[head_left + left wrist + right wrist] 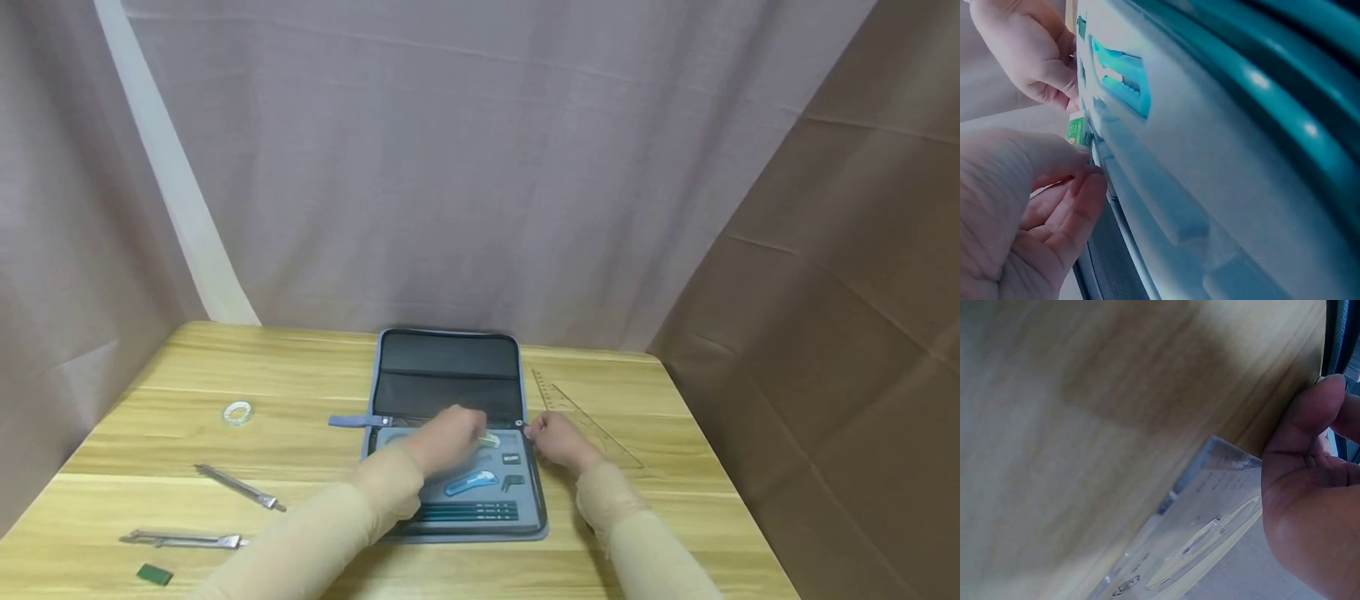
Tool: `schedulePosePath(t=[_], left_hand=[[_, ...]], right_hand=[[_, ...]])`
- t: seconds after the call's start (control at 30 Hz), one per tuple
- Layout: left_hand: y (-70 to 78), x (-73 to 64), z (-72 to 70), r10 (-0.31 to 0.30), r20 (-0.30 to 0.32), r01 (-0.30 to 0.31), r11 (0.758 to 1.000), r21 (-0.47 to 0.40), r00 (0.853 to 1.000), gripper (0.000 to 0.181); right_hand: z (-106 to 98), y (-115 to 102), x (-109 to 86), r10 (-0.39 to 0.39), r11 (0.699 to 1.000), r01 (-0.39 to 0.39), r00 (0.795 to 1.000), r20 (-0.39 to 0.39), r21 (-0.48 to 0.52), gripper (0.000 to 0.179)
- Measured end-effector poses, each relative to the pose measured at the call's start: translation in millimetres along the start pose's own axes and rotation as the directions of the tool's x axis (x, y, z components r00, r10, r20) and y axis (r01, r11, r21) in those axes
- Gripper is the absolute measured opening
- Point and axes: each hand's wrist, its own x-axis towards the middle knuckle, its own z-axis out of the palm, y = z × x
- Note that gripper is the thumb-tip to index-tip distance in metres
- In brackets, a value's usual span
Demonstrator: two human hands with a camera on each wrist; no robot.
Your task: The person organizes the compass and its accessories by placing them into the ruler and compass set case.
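A blue-edged zip case [542, 508] lies unfolded on the wooden table, its grey tray holding several drawing tools. My left hand [453, 437] reaches over the tray and pinches a green-and-white eraser [490, 440] by its end near the upper right part of the tray. Thumb and fingertips of that left hand [1035, 200] meet at the eraser [1077, 128] in the left wrist view. With curled fingers my right hand [564, 443] grips the case's right edge near the fold. A blue utility knife [471, 482], a small sharpener [511, 458] and dark green pencils [472, 512] sit in the tray.
A transparent set square [592, 421] lies right of the case, partly behind my right hand. On the left are a ring-shaped white tape roll [237, 412], two metal compasses, one nearer the case [238, 486], and a small green box [154, 574]. Curtains hang behind the table.
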Motion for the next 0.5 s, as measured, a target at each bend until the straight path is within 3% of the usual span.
schedulePosePath(t=[0.23,0.5], left_hand=[[0.6,10.0,9.4,0.001,-0.025,0.001,0.995,0.098,1.0,0.019],[5.9,14.7,13.5,-0.015,-0.001,0.015,0.995,0.098,1.0,0.02]], right_hand=[[-2.0,-1.0,-1.0,0.012,1.0,-0.012,1.0,0.001,-0.016,0.019],[-2.4,-4.2,-4.4,-0.008,1.0,0.008,1.0,-0.004,-0.018,0.019]])
